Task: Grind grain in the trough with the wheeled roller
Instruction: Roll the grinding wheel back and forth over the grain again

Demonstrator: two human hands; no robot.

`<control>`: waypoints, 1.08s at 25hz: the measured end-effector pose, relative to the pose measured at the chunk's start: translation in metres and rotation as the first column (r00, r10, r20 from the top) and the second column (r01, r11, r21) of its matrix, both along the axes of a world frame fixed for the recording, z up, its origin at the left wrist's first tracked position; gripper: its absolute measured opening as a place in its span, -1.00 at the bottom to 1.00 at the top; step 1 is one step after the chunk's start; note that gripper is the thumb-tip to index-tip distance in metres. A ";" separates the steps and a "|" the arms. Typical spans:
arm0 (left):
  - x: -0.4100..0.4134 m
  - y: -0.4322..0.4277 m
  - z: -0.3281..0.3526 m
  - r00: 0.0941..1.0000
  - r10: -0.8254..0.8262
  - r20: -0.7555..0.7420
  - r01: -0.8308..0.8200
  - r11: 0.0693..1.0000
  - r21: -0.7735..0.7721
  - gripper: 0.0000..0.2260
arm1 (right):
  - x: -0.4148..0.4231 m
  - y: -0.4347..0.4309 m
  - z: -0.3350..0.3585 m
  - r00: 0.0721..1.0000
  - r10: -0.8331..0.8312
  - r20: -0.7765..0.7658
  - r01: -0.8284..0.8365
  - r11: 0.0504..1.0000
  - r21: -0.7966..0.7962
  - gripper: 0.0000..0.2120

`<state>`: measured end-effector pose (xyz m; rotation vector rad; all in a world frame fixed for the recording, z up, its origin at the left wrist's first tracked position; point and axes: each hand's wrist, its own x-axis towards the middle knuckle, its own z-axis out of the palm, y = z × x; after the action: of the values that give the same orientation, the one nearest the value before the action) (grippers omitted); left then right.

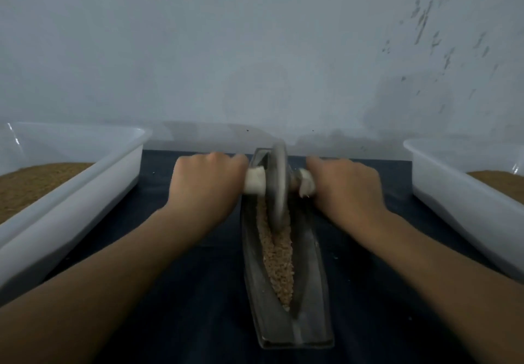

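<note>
"Grain (279, 261) first: where is it lying?"

"It is lying in the trough (309, 292), running as a pale strip along the channel from the near half up to the roller (278, 187)."

"And the trough?"

"It is sitting lengthwise on the dark surface (184, 307), between the two forearms. Its near end is pointing at the person and its far end is reaching almost to the wall (255, 51)."

"How is the roller standing?"

"It is standing upright in the far half of the trough, with its lower rim pressing into the grain. Its handles are sticking out on both sides, crosswise to the trough."

"What is the left hand (207, 182) doing?"

"It is gripping the left handle (255, 183), palm down, with its fingers (224, 159) wrapping over it. A white stub of the handle is showing between hand and roller."

"And the right hand (346, 185)?"

"It is gripping the right handle (307, 186) the same way, its fingers (326, 162) curling round it. Both hands and the roller are looking slightly blurred."

"Is anything sitting beside them?"

"A white left tray (85, 193) is sitting on the surface well left of the trough, holding brown granular matter (34, 185). A white right tray (459, 202) is sitting well to the right, and a brown patch (499, 182) is showing inside it too. Whether either is the same grain, I am not managing to tell."
</note>
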<state>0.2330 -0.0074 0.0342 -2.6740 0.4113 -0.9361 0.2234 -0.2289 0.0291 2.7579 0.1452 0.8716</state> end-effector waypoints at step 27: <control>-0.057 0.024 0.012 0.970 -0.235 0.067 0.232 0.971 0.050 -0.47 | -0.075 -0.014 0.012 0.970 0.211 0.124 -0.199 0.975 -0.097 -0.71</control>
<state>0.1764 0.0165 0.0464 -2.5843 0.7343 -1.0733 0.1486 -0.2429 0.0410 2.6294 0.4390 1.0729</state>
